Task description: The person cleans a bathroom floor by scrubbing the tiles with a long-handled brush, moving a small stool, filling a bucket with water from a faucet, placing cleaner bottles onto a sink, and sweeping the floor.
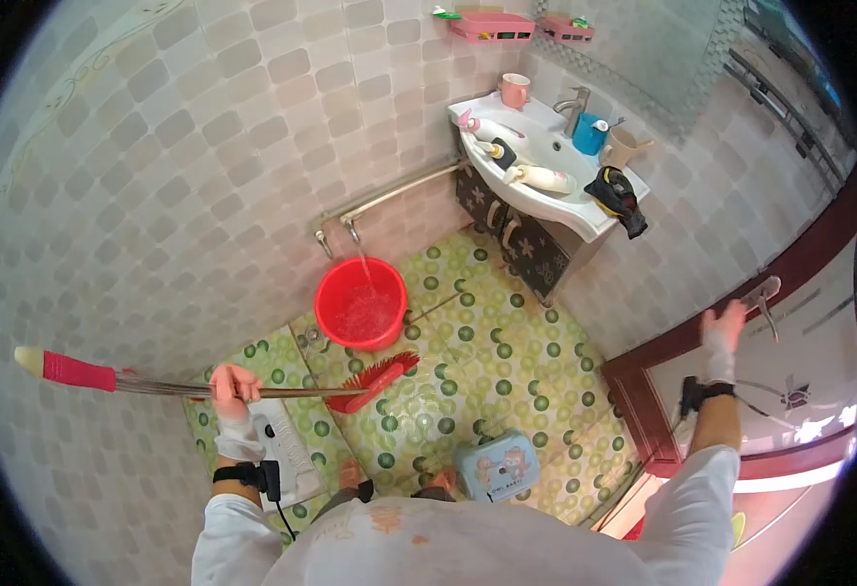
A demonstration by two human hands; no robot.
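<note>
While water (pixel 366 272) runs, the brush (pixel 292 393) could tip the red bucket (pixel 362 337)

Only the left hand (pixel 235 385) clasps it, red head (pixel 381 383) just beside the bucket, so it could swing; the right hand (pixel 724 327) is loosely spread near the door handle (pixel 762 293)

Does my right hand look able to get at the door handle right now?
Probably yes: your right hand is up close to the door handle, and nothing visible stands between them.

Home bathroom, washbasin (pixel 543 119), tiled walls (pixel 204 146), mirror (pixel 658 63)
</note>
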